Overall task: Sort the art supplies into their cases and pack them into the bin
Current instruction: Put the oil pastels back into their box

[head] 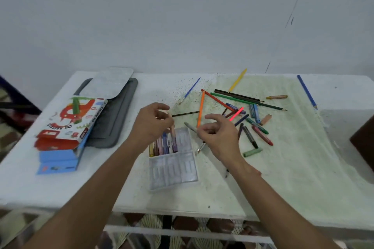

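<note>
A clear plastic pastel tray (174, 170) lies at the table's middle, with several pastels (162, 145) slotted in its far left rows. My left hand (151, 123) hovers over those rows and pinches a peach pastel (173, 130) at its top end. My right hand (216, 135) hangs just right of the tray with fingers loosely curled and nothing in them. A grey marker (190, 126) lies right by its fingertips. Loose coloured pencils (232, 97) and crayons (261, 131) are scattered to the right.
An oil pastels box (70, 121) rests on a blue box (58, 160) at the left. Behind them sits a grey tin (115, 119) with its lid (107, 84) laid across it. A blue pencil (306, 91) lies far right. A dark object (364, 137) stands at the right edge.
</note>
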Demonstrator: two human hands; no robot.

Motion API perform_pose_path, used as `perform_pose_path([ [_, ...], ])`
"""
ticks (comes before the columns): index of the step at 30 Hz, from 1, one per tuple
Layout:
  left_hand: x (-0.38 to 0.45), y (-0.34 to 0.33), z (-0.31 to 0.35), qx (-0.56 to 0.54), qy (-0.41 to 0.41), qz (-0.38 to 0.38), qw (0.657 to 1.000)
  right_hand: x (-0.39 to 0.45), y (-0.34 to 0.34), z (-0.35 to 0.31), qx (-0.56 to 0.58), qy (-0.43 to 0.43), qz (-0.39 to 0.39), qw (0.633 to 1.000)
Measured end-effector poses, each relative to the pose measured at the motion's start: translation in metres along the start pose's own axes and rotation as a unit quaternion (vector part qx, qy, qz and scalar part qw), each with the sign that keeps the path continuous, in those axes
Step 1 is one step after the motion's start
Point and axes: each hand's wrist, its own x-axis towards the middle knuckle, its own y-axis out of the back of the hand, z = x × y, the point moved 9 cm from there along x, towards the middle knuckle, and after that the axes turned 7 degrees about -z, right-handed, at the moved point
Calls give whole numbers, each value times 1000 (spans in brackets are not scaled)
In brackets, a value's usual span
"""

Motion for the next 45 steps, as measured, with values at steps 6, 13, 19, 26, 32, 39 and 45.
perform_pose_path([
  [6, -6, -12, -27, 87, 39, -11, 995, -15, -28, 6, -19, 18, 21, 999],
  [13, -5, -18, -25, 187, 21, 4, 982, -19, -40, 6, -53, 33, -4, 998],
  [19, -8, -27, -17, 284, -35, -66, 956, -7, -36, 12, -61, -1, -41, 997],
  [26, -8, -36, -18, 339, -68, -112, 932, 3, -51, 19, -117, -9, -141, 983],
  [32, -4, -35, -23, 335, -59, -119, 933, 7, -51, 14, -150, 37, -145, 977],
  [39, -6, -36, -23, 352, -55, -115, 927, 9, -52, 14, -161, 43, -171, 971],
  [45, 9, -53, 7, 357, -72, -111, 925, 10, -6, 9, -143, 46, -110, 982],
])
